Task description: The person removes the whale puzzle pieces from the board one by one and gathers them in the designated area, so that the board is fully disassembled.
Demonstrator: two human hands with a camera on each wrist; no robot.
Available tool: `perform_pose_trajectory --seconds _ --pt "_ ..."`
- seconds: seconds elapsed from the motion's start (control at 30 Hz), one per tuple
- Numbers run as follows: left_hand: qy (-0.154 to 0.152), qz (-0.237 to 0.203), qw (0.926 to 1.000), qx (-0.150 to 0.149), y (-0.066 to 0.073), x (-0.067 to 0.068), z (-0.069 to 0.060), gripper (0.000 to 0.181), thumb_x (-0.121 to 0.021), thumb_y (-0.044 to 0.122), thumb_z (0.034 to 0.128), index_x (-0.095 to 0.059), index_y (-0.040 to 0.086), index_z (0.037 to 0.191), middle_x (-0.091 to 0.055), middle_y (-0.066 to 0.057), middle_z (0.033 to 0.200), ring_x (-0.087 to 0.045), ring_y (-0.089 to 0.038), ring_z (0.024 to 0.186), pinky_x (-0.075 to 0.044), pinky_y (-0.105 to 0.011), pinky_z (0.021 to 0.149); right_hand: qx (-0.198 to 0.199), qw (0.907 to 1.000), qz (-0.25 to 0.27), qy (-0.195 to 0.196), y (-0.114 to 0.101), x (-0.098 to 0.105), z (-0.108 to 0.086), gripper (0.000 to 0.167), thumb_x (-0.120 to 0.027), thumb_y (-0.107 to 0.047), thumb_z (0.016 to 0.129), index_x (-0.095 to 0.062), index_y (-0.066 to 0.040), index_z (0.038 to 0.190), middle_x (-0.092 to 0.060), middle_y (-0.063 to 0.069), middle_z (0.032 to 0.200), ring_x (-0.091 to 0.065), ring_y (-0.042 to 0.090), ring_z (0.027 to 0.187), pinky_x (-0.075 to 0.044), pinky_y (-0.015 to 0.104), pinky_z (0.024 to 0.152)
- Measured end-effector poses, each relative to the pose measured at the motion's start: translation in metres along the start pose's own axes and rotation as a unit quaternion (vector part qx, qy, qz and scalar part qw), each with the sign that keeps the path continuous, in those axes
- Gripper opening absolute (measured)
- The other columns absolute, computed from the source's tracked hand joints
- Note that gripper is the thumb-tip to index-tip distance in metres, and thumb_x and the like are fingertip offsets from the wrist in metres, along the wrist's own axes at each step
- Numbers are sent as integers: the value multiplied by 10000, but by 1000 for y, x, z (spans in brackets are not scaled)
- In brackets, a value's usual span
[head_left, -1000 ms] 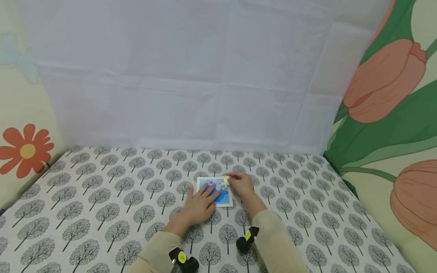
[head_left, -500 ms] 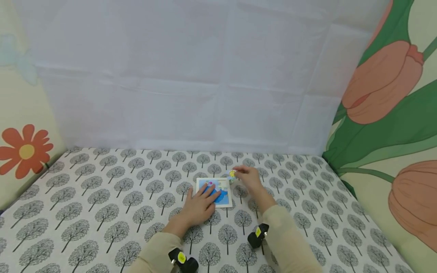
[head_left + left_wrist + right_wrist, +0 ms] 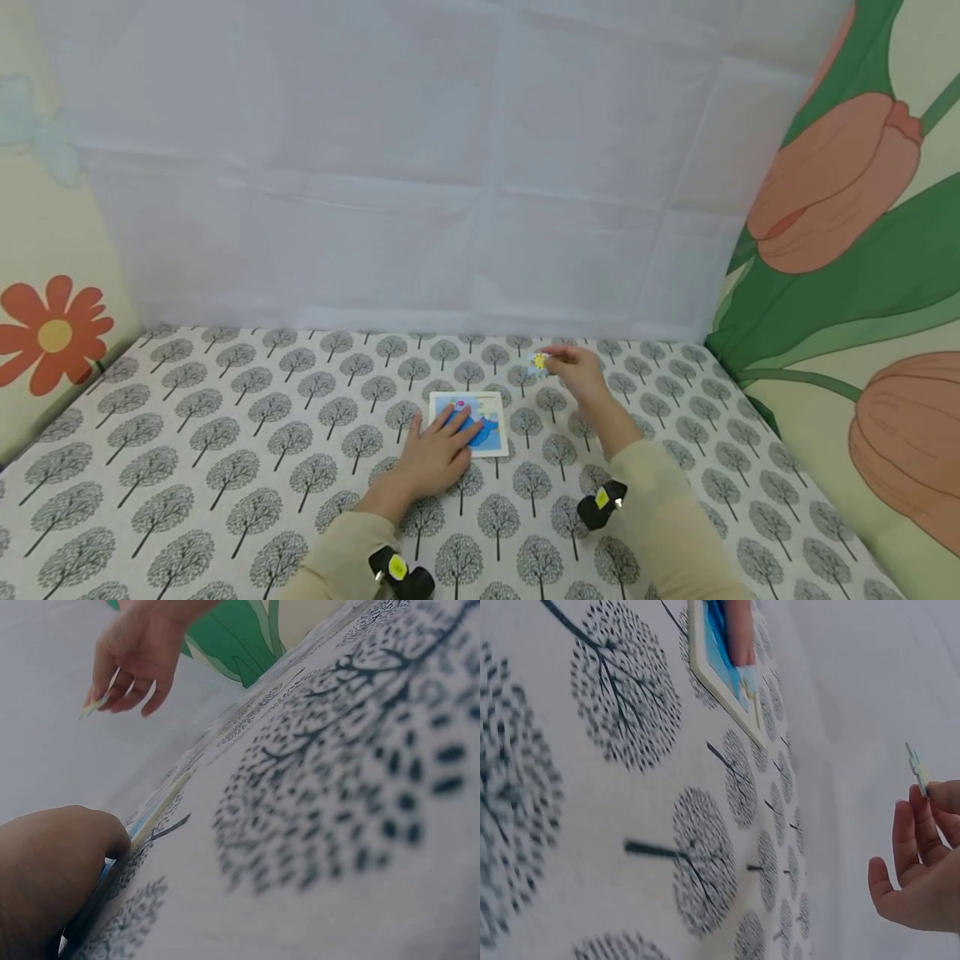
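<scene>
A small puzzle board (image 3: 491, 446) with a white frame and a blue picture lies flat on the cloth. My left hand (image 3: 437, 454) rests on it with fingers spread, covering its left and middle part. To the right and a little beyond the board, my right hand (image 3: 581, 375) pinches a puzzle piece (image 3: 538, 362) with a yellow sun on pale blue between thumb and fingertips. In the right wrist view the thin piece (image 3: 918, 771) is seen edge-on, held above the cloth. The left wrist view also shows the right hand (image 3: 139, 664) raised off the cloth.
The table is spread with a white cloth (image 3: 300, 467) printed with dark trees. A white sheet (image 3: 390, 167) hangs behind it. Painted flowers (image 3: 832, 183) cover the wall at the right. Each wrist carries a small black camera (image 3: 602, 504).
My right hand has lifted the sun piece out of the board's upper right corner and carried it right and away from the board. My left hand has stayed on the board.
</scene>
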State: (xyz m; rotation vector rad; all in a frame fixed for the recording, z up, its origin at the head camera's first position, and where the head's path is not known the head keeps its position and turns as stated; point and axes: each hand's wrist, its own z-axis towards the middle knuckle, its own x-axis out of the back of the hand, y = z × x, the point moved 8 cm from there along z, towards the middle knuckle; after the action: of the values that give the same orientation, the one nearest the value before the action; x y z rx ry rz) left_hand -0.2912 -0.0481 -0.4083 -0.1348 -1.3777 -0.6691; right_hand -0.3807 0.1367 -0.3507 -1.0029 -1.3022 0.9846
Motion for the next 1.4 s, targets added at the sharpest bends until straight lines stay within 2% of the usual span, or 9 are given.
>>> perform_pose_trajectory --seconds 0.17,0.23,0.37,0.4,0.57,0.7,0.9,1.03,1.4 --pt "360 -206 9987 -302 -3 -3 -1 422 -301 244 917 -380 171 1325 -275 -83 1376 -135 -277 1271 -3 -603 918 202 9998 13 22 -3 20 3 240 -548 -31 813 -575 1 1049 -559 90 906 -526 245 864 -381 408 843" --pt "402 -298 9982 -340 -3 -2 -2 425 -287 255 920 -368 185 1332 -266 -77 1381 -121 -264 1275 9 -602 918 262 9996 -74 17 -5 27 3 246 -541 -44 825 -569 6 1065 -558 94 913 -525 248 870 -392 385 830" --pt "255 -203 9992 -220 -3 -3 -1 422 -294 244 921 -371 179 1330 -261 -72 1383 -119 -264 1275 6 -597 923 310 9991 -279 30 -7 41 2 256 -533 -65 834 -564 1 1079 -560 76 892 -520 255 866 -414 314 761" --pt "138 -227 9996 -100 0 1 -1 411 -326 213 912 -403 149 1311 -291 -95 1367 -146 -277 1268 -14 -596 926 328 9990 -294 25 -8 45 2 260 -531 -65 835 -561 7 1083 -561 74 888 -521 259 866 -418 307 756" --pt "-35 -8 10000 61 -2 -1 0 405 -342 215 912 -411 154 1306 -282 -77 1372 -153 -271 1267 -30 -592 930 439 9989 -154 62 -13 63 2 267 -524 -43 832 -544 35 1086 -552 68 877 -529 230 840 -427 297 780" --pt "-25 -3 10000 61 -3 -1 0 402 -351 227 912 -416 165 1303 -287 -67 1371 -162 -271 1265 -43 -594 928 421 9989 -164 140 -14 75 2 291 -521 -44 832 -527 43 1109 -551 59 895 -530 151 786 -427 278 776" --pt "-57 5 9999 84 -4 -3 0 401 -348 222 912 -419 158 1302 -286 -75 1371 -158 -278 1265 -40 -594 929 201 9992 -206 263 -13 91 2 296 -524 -71 845 -526 22 1126 -553 30 893 -533 100 738 -431 238 720" --pt "-37 13 9999 92 -3 -1 -1 401 -345 216 913 -417 153 1302 -288 -78 1369 -159 -278 1265 -37 -592 929 232 9988 -285 331 -14 99 2 299 -525 -67 841 -524 30 1124 -556 23 878 -541 81 714 -448 215 683" --pt "11 -1 10000 70 -5 -2 -3 403 -347 231 912 -415 171 1304 -293 -67 1368 -170 -273 1263 -43 -593 929 433 9990 -35 111 -8 109 -1 329 -492 -20 851 -459 111 1151 -529 18 878 -546 62 706 -453 197 702"
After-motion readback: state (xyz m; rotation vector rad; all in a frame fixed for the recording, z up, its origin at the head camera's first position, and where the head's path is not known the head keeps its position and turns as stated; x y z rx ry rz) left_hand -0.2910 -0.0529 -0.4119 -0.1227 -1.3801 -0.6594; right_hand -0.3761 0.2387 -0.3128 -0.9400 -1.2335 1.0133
